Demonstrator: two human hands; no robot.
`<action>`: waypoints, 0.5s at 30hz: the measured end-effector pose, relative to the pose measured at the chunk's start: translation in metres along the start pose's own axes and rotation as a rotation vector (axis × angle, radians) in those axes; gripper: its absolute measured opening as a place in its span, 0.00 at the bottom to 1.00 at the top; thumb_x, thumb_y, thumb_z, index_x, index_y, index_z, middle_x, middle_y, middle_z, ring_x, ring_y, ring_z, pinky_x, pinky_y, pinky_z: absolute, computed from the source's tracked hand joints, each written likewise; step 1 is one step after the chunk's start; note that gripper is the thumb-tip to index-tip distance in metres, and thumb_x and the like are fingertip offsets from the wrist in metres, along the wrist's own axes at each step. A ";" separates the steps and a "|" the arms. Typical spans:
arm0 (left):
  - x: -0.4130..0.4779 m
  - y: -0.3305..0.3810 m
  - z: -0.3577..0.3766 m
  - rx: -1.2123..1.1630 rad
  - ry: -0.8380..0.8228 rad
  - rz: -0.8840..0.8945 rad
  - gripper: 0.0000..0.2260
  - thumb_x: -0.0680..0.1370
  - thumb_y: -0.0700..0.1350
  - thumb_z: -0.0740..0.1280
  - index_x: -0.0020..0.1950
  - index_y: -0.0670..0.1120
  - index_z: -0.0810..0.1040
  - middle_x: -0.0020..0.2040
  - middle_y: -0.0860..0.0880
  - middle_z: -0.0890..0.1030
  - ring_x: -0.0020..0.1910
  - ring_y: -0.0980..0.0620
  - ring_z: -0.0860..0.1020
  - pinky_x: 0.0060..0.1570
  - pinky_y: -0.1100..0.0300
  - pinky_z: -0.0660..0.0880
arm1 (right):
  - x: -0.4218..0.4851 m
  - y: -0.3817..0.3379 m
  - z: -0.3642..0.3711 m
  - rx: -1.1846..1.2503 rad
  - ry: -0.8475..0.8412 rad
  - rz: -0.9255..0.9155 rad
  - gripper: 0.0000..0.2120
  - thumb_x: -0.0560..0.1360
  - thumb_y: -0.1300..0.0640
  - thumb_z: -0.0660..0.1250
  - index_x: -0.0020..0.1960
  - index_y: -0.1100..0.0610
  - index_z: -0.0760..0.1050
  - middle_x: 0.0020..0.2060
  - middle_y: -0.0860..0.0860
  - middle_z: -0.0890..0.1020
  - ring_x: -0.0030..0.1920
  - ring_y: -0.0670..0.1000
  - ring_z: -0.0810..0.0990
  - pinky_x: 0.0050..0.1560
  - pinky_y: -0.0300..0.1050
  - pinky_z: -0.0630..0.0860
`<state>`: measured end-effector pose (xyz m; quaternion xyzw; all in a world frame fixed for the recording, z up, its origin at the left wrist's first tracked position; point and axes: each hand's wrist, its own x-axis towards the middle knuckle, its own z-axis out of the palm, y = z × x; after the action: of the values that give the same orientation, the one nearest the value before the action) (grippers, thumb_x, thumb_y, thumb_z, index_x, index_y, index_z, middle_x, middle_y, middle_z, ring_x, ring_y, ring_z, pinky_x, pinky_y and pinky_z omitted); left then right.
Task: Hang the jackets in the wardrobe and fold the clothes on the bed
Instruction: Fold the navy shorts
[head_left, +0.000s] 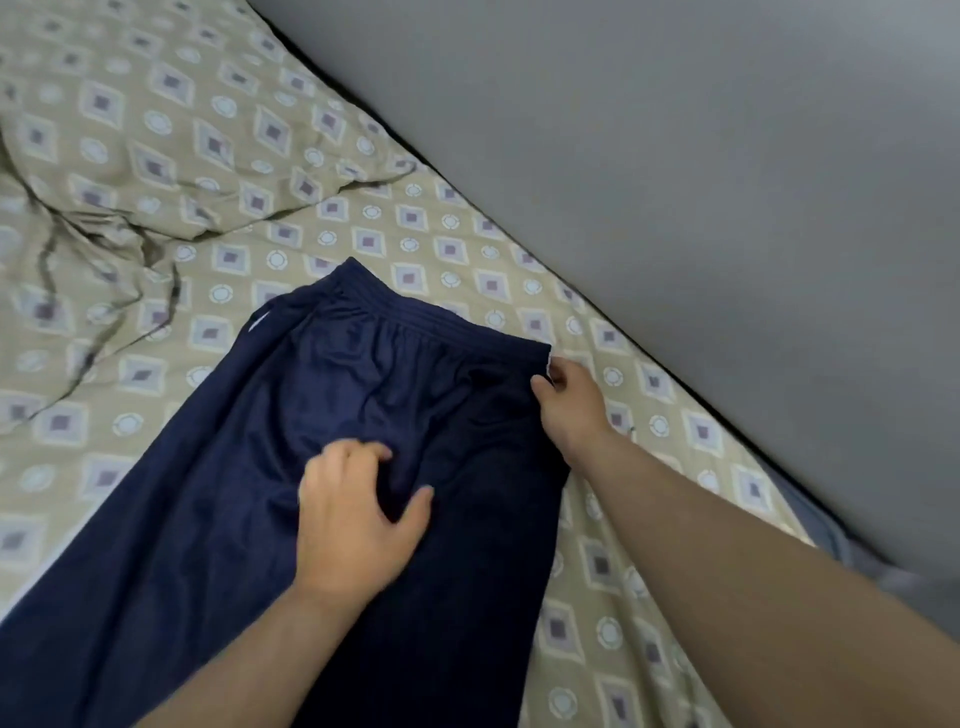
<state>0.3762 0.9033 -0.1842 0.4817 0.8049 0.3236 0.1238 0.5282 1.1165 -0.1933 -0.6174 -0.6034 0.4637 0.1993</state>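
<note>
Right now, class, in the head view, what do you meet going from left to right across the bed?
Crumpled sheet → left hand, on the trousers → right hand, at the trousers' edge → wall.
</note>
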 end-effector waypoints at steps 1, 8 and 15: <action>-0.038 0.016 0.001 -0.013 -0.068 0.024 0.21 0.66 0.66 0.67 0.51 0.53 0.71 0.45 0.57 0.72 0.44 0.53 0.73 0.45 0.60 0.72 | -0.001 -0.003 0.000 0.000 0.026 0.025 0.07 0.80 0.56 0.64 0.57 0.52 0.77 0.44 0.41 0.77 0.42 0.39 0.75 0.44 0.33 0.69; -0.145 0.061 0.031 0.419 -0.670 -0.119 0.27 0.64 0.70 0.63 0.54 0.55 0.72 0.46 0.54 0.70 0.48 0.50 0.73 0.43 0.53 0.65 | 0.001 -0.024 -0.013 -0.267 -0.007 0.152 0.14 0.77 0.52 0.67 0.36 0.58 0.76 0.32 0.52 0.77 0.34 0.53 0.77 0.36 0.43 0.74; -0.138 0.053 0.020 0.299 -0.646 -0.110 0.14 0.79 0.58 0.55 0.39 0.51 0.64 0.45 0.53 0.74 0.45 0.53 0.73 0.42 0.58 0.70 | -0.009 -0.029 -0.019 -0.262 -0.087 0.238 0.10 0.77 0.53 0.67 0.41 0.56 0.70 0.42 0.53 0.76 0.43 0.55 0.77 0.43 0.46 0.74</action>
<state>0.4934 0.8109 -0.1808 0.5280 0.7873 0.0260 0.3173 0.5287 1.1194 -0.1580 -0.6846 -0.5893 0.4275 0.0344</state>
